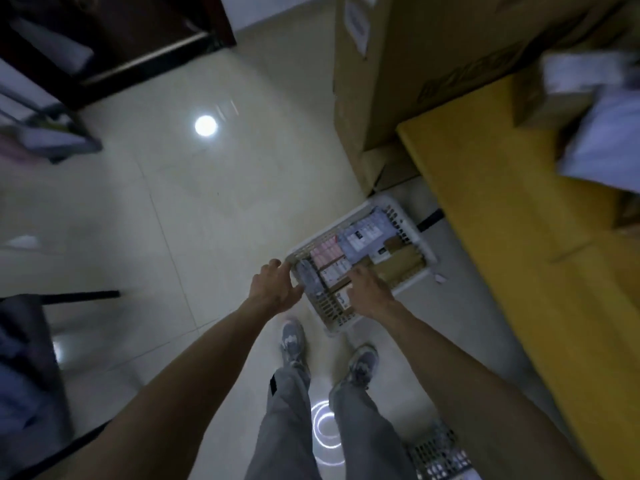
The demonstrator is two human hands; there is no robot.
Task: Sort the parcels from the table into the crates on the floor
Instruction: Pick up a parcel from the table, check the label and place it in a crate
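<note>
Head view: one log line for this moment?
phase: at crate | left hand: open, by white crate rim | right hand: on parcels inside | table: parcels left

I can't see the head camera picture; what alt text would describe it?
Both bare hands, left hand and right hand, reach down over a white slatted plastic crate packed with parcels, on pale floor tiles beside a yellow table.

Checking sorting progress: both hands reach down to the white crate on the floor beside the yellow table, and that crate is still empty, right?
Not quite. The head view shows the white crate already holding several parcels. The rest stands: left hand and right hand reach down to it, on the floor beside the yellow table.
</note>
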